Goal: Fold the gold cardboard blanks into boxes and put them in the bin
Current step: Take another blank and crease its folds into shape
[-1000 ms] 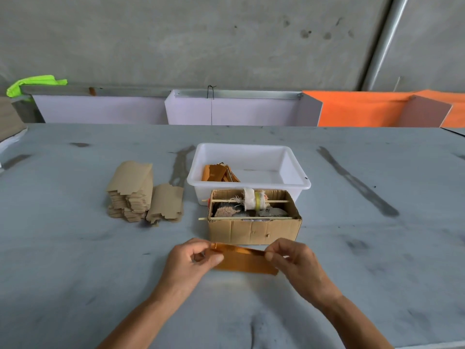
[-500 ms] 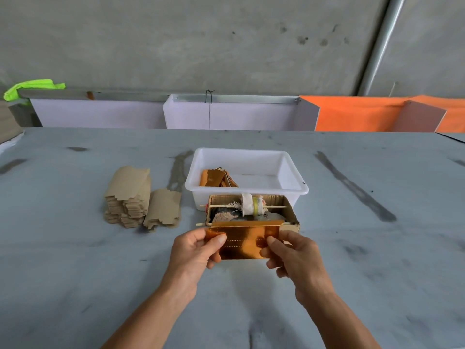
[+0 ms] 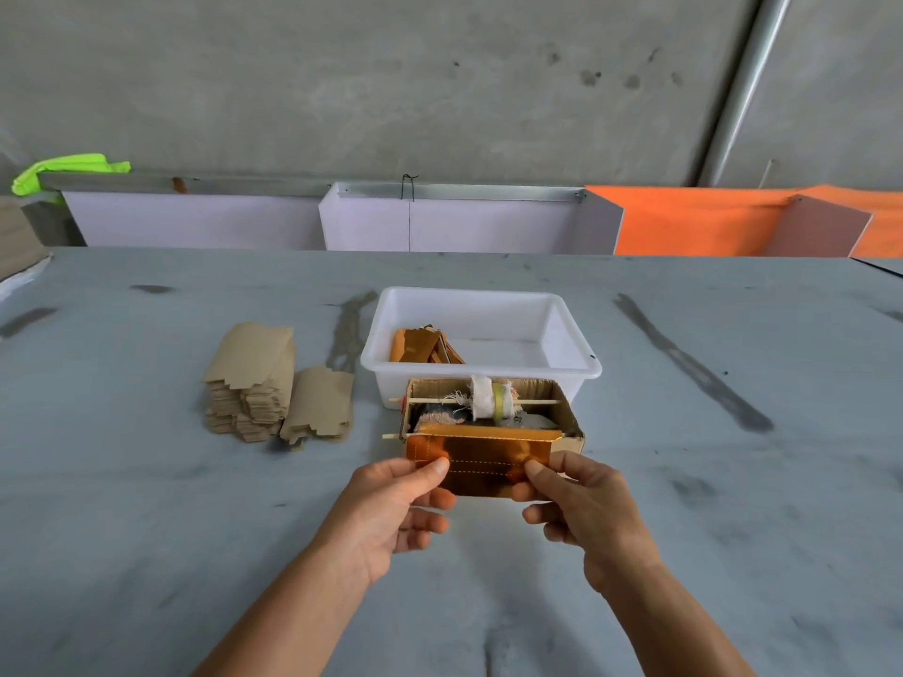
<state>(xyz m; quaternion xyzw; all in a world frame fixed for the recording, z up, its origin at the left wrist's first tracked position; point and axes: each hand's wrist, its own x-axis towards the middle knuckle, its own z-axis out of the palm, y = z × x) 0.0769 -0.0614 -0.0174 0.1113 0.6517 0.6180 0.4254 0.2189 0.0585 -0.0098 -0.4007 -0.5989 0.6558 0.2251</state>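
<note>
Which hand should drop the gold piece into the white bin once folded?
Right, probably, by a small margin. Both hands pinch the gold blank; the white bin lies ahead, and its bare floor is on the right hand side.

I see my two hands, the left hand (image 3: 391, 510) and the right hand (image 3: 589, 517), both bare, with no gloves, rings or watch. My forearms are bare too, with short nails on the thumbs.

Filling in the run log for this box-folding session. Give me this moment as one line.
step: folding | left hand: pinches gold blank | right hand: pinches it too | white bin: holds folded pieces
</note>
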